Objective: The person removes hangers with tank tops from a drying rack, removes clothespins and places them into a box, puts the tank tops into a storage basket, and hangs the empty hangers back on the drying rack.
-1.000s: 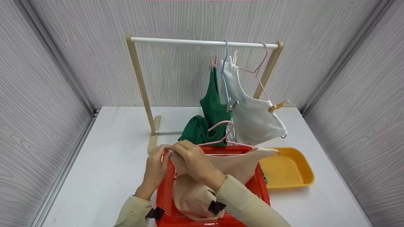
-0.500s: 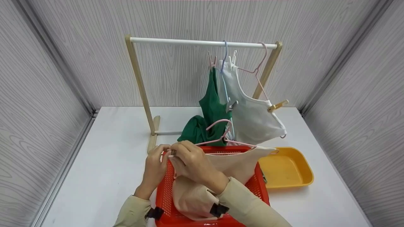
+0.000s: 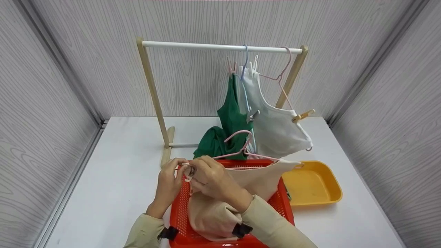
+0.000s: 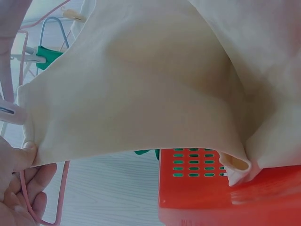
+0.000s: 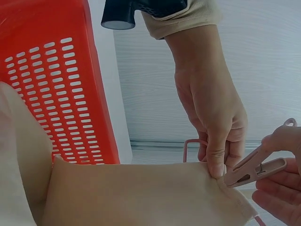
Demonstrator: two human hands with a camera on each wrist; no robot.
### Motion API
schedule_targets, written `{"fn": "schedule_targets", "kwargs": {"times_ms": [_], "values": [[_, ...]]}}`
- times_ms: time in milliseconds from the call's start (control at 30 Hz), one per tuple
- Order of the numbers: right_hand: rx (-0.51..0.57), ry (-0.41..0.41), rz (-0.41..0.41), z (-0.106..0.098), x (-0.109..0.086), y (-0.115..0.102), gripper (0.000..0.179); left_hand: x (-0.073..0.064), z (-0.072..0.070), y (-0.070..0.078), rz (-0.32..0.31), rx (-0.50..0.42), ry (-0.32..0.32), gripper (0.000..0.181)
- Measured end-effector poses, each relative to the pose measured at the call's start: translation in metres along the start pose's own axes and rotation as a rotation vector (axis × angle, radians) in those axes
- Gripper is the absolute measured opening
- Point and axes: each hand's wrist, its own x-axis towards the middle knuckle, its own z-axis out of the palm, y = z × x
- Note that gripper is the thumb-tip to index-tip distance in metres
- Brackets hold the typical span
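A beige garment (image 3: 213,210) hangs on a pink hanger (image 3: 241,151), its lower part bunched in the red basket (image 3: 179,220). At the garment's left end, my left hand (image 3: 168,179) pinches the cloth corner together with the hanger's end, as the right wrist view also shows the left hand (image 5: 211,103). A pale pink clothespin (image 5: 254,169) has its tip at that cloth edge. My right hand (image 3: 213,175) holds the clothespin by its spread handles; only its fingers (image 5: 277,197) show at the right wrist view's edge. Its far fingers are partly hidden.
Behind stands a wooden rack with a white rail (image 3: 193,45). On its right side hang a green garment (image 3: 232,117) and a white garment (image 3: 275,127), with clothespins on them. A yellow tray (image 3: 311,182) sits right of the basket.
My right hand has drawn back slightly to the right and down, and its fingers have loosened, showing more of the clothespin. My left hand stays nearly still on the cloth corner.
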Motion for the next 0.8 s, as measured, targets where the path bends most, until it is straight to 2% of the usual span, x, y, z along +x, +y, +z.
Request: {"fn": "schedule_targets", "kwargs": {"times_ms": [200,367,500,800], "values": [[0.024,0.002,0.0,-0.001,-0.007,0.004,0.034,0.0,-0.001,0.001,-0.027,-0.014,-0.018,0.012],[0.052,-0.046,0.026,-0.003,-0.015,0.006,0.036,0.001,0.0,0.001,-0.01,-0.021,-0.006,0.012],[0.065,-0.074,0.05,-0.005,-0.021,0.008,0.035,0.002,0.001,0.002,-0.031,-0.021,-0.005,0.012],[0.089,-0.061,0.064,-0.009,-0.034,0.016,0.034,0.002,0.0,0.003,-0.063,-0.053,-0.015,0.01]]}}
